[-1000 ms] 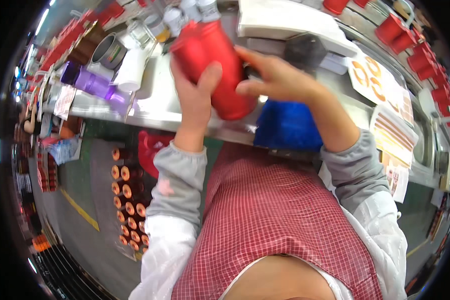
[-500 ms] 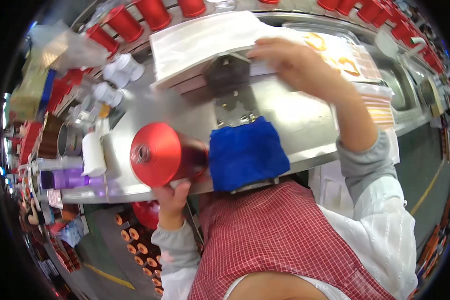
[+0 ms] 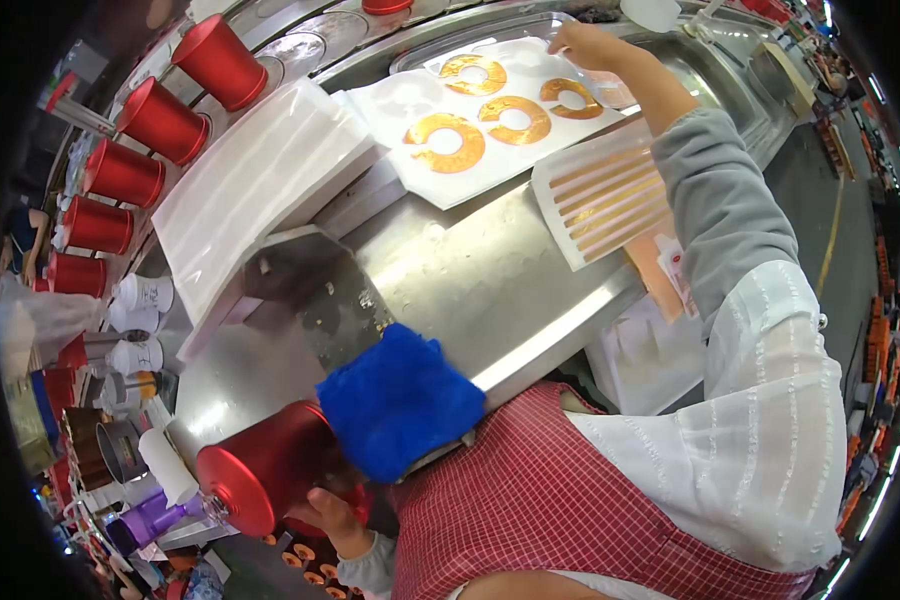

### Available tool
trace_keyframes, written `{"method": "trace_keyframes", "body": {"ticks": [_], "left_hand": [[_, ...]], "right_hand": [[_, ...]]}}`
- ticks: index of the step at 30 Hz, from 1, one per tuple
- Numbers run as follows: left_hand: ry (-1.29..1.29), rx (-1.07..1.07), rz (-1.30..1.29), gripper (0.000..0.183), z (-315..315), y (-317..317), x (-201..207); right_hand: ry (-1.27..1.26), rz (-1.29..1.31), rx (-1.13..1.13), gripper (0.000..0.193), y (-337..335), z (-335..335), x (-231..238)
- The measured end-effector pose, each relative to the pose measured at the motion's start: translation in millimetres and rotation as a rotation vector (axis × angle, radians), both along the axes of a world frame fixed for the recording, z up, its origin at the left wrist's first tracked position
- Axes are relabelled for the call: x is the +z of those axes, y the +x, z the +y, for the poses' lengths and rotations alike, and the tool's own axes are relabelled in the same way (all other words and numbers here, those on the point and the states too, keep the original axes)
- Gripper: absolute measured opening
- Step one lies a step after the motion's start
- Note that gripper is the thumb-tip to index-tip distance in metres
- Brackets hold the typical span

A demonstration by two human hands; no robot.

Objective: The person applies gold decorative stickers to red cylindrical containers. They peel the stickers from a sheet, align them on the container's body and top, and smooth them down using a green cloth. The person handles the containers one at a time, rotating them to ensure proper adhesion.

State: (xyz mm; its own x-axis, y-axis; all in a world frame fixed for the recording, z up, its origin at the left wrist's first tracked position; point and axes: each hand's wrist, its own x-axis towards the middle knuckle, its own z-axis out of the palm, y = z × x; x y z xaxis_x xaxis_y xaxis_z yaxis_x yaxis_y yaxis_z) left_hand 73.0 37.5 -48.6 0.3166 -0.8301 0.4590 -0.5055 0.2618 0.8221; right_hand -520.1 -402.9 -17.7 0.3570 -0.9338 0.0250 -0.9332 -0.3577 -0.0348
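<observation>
At the lower left my left hand (image 3: 334, 520) is closed around a shiny red metal cylinder (image 3: 270, 465), tilted on its side with its round end and a small threaded stub facing left. My right hand (image 3: 592, 48) reaches to the far side, its fingers bent down at the far corner of a white sheet (image 3: 450, 185) bearing several gold C-shaped stickers (image 3: 516, 120). Whatever its fingertips pinch is too small to make out. A folded blue cloth (image 3: 400, 402) lies at the bench's front edge, right beside the red cylinder.
A white-covered block (image 3: 260, 205) stands on the steel bench (image 3: 470, 270). Red cylinders (image 3: 220, 62) line the far left. A sheet with gold strips (image 3: 610, 190) lies at the right, before a sink (image 3: 685, 70). White tubs (image 3: 142, 295) and a purple bottle (image 3: 150, 520) are at left.
My view has turned toward the right. My right hand has moved from above the white block to the sticker sheet. The red cylinder in my left hand is lower and tilted more sideways.
</observation>
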Motion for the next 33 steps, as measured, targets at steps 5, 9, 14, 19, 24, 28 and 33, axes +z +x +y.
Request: {"method": "trace_keyframes", "body": {"ticks": [5,9,14,19,24,28,33], "left_hand": [[0.03,0.097,-0.029,0.077,1.1,-2.2,-1.5],[0.034,0.129,-0.05,0.076,4.4,-3.8,-0.6],[0.047,0.137,-0.069,0.074,-2.7,-5.5,-0.6],[0.057,0.153,-0.084,0.072,-1.9,-6.7,0.3],[0.063,0.17,-0.094,0.07,1.0,-6.5,2.8],[0.069,0.169,-0.085,0.069,-0.2,-7.1,2.8],[0.075,0.159,-0.074,0.067,-0.9,-7.8,1.4]], "right_hand": [[0.227,0.064,-0.016,0.037,45.8,-18.2,12.2],[0.423,0.333,-0.033,0.05,40.8,2.3,48.8],[0.266,0.069,-0.064,0.029,2.3,14.2,21.3],[0.052,0.242,0.008,0.059,28.6,-20.5,2.7],[0.154,0.321,0.033,0.065,27.5,-50.4,-0.7],[0.2,0.399,0.01,0.065,12.6,-76.9,-14.8],[0.187,0.436,0.058,0.047,-15.6,-108.6,-38.4]]}}
